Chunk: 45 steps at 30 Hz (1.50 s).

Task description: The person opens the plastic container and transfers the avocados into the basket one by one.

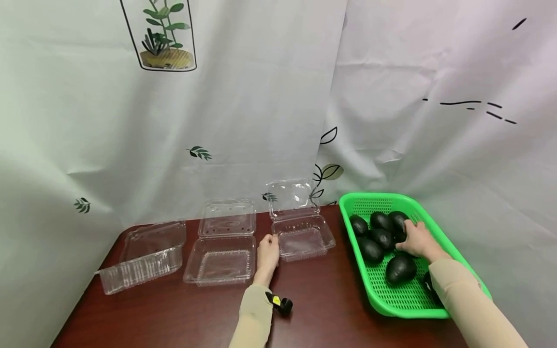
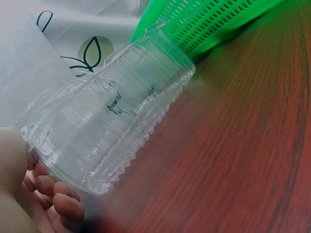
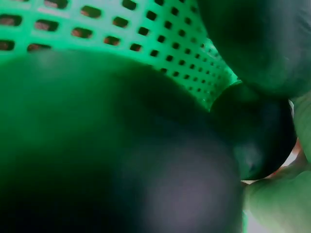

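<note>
My left hand [image 1: 268, 253] is at the left edge of an open clear plastic container [image 1: 300, 241], the rightmost in the row. In the left wrist view, curled fingers [image 2: 68, 206] and thumb pinch that container's rim at a near corner. My right hand [image 1: 418, 239] reaches into a green basket [image 1: 372, 295] and grips a dark avocado [image 1: 398, 221] near its far right side. The right wrist view shows fingers [image 3: 277, 199] against this avocado [image 3: 257, 136]. Another avocado [image 3: 97, 145], large and blurred, covers much of that view.
Several more avocados [image 1: 400, 269] lie in the basket. Further left stand two open clear containers, a middle one [image 1: 222, 261] and a tilted one [image 1: 141, 270]. A patterned curtain [image 1: 261, 121] hangs behind the brown table [image 1: 322, 309].
</note>
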Available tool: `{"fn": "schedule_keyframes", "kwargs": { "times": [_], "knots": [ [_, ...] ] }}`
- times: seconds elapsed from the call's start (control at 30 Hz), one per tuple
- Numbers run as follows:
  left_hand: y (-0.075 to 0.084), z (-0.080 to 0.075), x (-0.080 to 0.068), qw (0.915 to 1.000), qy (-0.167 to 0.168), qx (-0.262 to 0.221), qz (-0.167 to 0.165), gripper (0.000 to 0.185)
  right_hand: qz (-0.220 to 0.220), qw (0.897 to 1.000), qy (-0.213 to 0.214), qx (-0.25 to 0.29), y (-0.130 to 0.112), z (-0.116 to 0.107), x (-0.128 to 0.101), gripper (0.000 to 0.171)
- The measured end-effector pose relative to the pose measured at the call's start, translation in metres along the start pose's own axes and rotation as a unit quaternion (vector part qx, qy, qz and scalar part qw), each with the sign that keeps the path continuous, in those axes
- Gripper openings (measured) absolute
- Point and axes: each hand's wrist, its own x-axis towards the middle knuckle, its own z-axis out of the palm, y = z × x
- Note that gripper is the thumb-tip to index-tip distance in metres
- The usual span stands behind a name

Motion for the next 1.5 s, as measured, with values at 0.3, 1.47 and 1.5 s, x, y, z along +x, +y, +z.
{"fn": "schedule_keyframes", "kwargs": {
  "times": [0.3, 1.47, 1.5],
  "knots": [
    [-0.001, 0.003, -0.001, 1.0, -0.009, 0.001, -0.002, 0.031, 0.009, 1.0, 0.0, 0.002, 0.005, 0.01, -0.005, 0.046],
    [0.025, -0.005, -0.003, 0.9976, 0.033, 0.061, 0.004, 0.031, -0.048, 0.996, -0.055, -0.055, -0.096, -0.037, -0.011, 0.094],
    [0.028, -0.005, -0.005, 0.9971, 0.033, 0.069, 0.009, 0.036, -0.053, 0.996, -0.049, -0.046, -0.102, -0.036, -0.012, 0.092]
  ]
}}
